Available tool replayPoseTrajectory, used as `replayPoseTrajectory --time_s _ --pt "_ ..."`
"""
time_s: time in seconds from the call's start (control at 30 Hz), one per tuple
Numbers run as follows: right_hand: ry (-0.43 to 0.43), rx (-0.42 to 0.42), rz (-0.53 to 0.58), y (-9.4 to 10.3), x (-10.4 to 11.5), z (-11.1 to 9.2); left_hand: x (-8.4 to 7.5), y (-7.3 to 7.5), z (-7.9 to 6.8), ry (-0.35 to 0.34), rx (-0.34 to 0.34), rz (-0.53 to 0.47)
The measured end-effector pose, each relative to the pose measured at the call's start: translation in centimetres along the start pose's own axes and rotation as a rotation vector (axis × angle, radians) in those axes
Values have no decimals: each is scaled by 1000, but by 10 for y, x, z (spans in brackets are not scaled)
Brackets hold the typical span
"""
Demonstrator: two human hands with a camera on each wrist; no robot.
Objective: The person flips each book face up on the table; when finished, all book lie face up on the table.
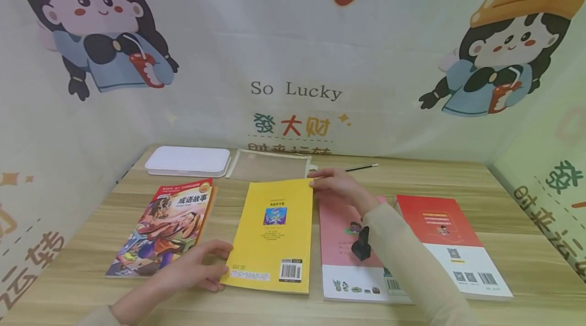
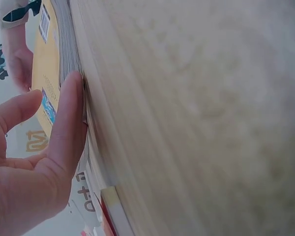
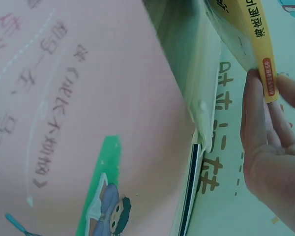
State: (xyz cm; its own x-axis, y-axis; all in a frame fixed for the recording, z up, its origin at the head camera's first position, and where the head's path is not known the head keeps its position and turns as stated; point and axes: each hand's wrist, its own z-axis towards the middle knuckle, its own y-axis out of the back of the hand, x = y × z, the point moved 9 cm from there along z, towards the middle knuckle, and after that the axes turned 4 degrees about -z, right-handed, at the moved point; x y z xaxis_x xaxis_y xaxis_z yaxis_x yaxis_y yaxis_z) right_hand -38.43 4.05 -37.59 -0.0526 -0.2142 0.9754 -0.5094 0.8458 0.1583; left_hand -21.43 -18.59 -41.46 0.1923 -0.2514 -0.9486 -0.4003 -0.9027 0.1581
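Observation:
A yellow book (image 1: 270,234) lies back cover up in the middle of the table, between both hands. My right hand (image 1: 341,187) pinches its top right corner; in the right wrist view the thumb and fingers straddle the yellow spine (image 3: 268,76). At the lower left edge is my left hand (image 1: 203,265). In the left wrist view its thumb (image 2: 24,109) is at the cover side and a finger lies against the page edges (image 2: 69,54). A pink-and-white book (image 1: 341,280) lies under the right forearm, partly hidden by it.
A comic-style storybook (image 1: 169,229) lies at the left, partly behind the left wrist. A red-and-white book (image 1: 458,244) lies at the right. Along the back are a white case (image 1: 187,159), a mesh zip pouch (image 1: 270,163) and a dark pen (image 1: 361,167). A printed cloth surrounds the table.

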Motion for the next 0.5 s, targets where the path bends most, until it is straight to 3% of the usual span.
replayPoseTrajectory --time_s 0.17,0.4,0.5 --pt "-3 63 25 -4 2 -3 0 1 1 7 -1 5" --pt "77 66 62 -2 6 -7 -4 0 -1 -30 29 -10" --pt "101 57 108 -2 8 -8 -2 -2 -1 -14 65 -24"
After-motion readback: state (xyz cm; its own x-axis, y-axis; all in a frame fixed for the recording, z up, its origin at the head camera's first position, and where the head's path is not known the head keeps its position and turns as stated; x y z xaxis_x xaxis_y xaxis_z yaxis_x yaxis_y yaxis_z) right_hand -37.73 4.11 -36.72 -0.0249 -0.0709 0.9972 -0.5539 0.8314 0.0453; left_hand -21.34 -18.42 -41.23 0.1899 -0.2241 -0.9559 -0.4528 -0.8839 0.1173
